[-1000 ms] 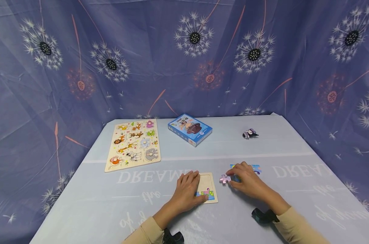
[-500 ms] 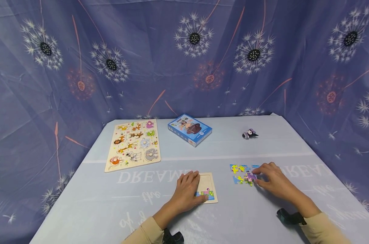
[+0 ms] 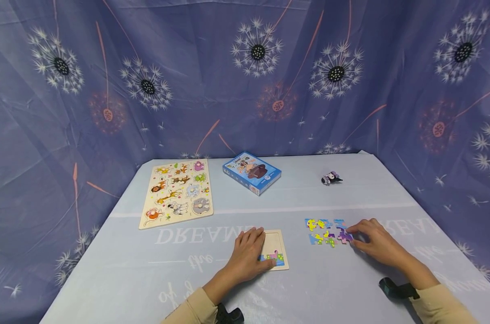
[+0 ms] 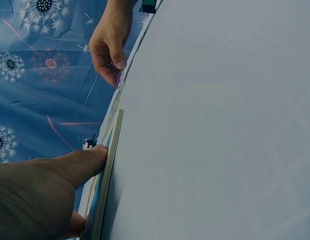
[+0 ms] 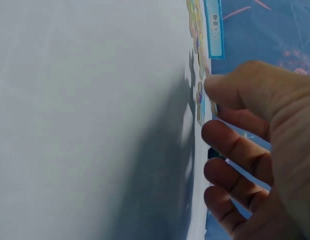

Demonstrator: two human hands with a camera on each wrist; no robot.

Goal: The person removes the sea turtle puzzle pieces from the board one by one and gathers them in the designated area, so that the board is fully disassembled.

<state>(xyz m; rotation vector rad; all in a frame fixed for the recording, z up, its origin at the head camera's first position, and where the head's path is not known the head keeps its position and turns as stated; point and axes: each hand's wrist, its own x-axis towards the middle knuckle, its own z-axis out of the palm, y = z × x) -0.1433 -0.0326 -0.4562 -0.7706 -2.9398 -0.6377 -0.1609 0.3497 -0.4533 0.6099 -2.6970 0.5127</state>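
Observation:
My left hand (image 3: 249, 254) lies over the left part of a small square wooden puzzle tray (image 3: 284, 249). Its thumb presses on the tray's near part, beside several fitted pieces (image 3: 278, 259) in blue, green and pink. In the left wrist view the thumb (image 4: 87, 162) rests on the tray's edge (image 4: 107, 170). To the right, my right hand (image 3: 376, 240) pinches a purple jigsaw piece (image 3: 344, 236) between thumb and fingers, at the right end of the loose pieces. The right wrist view shows the thumb (image 5: 225, 90) in front, hiding most of the piece.
Several loose jigsaw pieces (image 3: 319, 225), yellow, blue and green, lie in two rough rows right of the tray. Farther back are an animal peg puzzle board (image 3: 184, 180), a blue box (image 3: 251, 173) and a small dark figurine (image 3: 331, 178). A patterned curtain (image 3: 212, 81) hangs behind.
My right hand has carried the purple piece rightward, from near the tray across to the right end of the loose pieces, uncovering them. My left hand has stayed on the tray.

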